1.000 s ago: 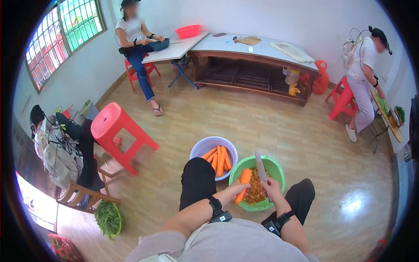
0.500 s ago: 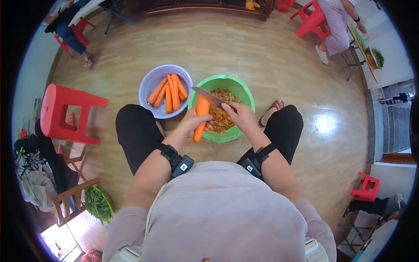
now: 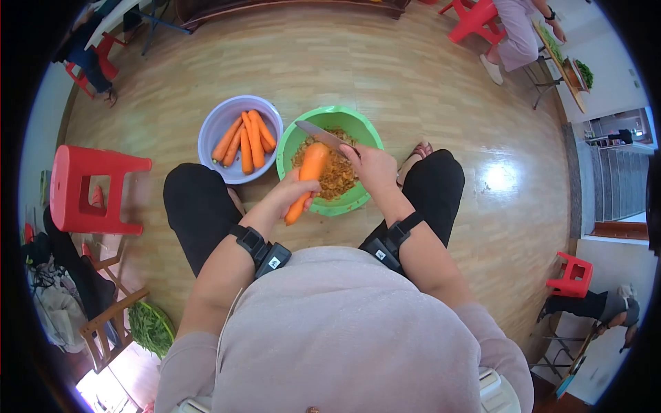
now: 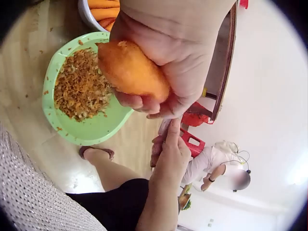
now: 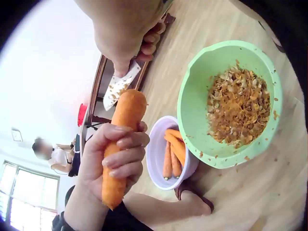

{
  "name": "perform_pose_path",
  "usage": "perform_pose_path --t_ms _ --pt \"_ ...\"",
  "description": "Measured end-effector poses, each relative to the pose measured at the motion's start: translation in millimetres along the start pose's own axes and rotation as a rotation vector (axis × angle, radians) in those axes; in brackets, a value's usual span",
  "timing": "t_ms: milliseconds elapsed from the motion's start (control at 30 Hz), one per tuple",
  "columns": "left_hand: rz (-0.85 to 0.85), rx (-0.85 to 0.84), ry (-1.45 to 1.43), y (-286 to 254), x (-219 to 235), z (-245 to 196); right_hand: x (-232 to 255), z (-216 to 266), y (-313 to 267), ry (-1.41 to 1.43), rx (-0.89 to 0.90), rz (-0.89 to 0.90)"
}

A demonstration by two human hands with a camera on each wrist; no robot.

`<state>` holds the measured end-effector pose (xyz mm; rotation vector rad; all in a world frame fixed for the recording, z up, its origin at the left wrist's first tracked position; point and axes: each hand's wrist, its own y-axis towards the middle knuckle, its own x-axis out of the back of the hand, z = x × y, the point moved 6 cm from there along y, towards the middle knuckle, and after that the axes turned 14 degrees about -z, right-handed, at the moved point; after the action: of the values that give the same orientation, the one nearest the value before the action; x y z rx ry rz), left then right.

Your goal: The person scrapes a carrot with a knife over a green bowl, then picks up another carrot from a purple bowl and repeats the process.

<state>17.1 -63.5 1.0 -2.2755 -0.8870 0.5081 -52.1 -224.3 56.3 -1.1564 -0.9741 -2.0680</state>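
Observation:
My left hand (image 3: 293, 192) grips a thick peeled-looking carrot (image 3: 313, 164) around its middle, tilted over the near left side of a green basin (image 3: 365, 127). My right hand (image 3: 375, 167) holds a knife (image 3: 318, 133) by its handle, the blade slanting up and left just beyond the carrot's top end. Orange bits cling to the knife blade (image 5: 118, 86) in the right wrist view. Inside the basin lies a heap of orange and pale scrapings (image 5: 239, 107). Left of it stands a lilac basin (image 3: 206, 148) with several whole carrots (image 3: 246, 141).
A red stool (image 3: 96, 186) stands at the left. Below it are a wooden chair (image 3: 113, 316) and a basket of green leaves (image 3: 150, 327). My knees flank the basins. Other people work at the room's edges, one by a narrow board (image 3: 561, 69) at the right.
The head view has tilted down from the room toward my lap. The knife has gone from upright beside the carrot to slanting across beyond its top; both hands keep their hold.

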Motion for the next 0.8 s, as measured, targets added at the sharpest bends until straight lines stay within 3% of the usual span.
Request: perform_pose_path --t_ms 100,200,267,367,567,667,800 --pt "0.053 0.021 -0.036 -6 -3 -4 0 -9 -3 0.032 -0.129 0.042" --pt "0.003 0.024 -0.053 -6 -3 -7 14 6 -8 0.093 -0.070 -0.004" --pt "-0.066 0.040 -0.045 -3 0 -4 13 20 -15 0.169 0.074 -0.013" --pt "-0.006 0.058 -0.061 -3 -2 -2 12 17 -11 0.150 0.071 0.002" --pt "0.070 0.069 -0.074 -7 -4 -4 8 -8 1 -0.037 -0.056 -0.005" --pt "0.019 0.089 -0.115 -9 -2 -10 17 -4 -1 0.035 -0.143 -0.049" --pt "0.050 0.074 -0.198 -5 -2 -7 17 12 -7 0.179 0.002 -0.046"
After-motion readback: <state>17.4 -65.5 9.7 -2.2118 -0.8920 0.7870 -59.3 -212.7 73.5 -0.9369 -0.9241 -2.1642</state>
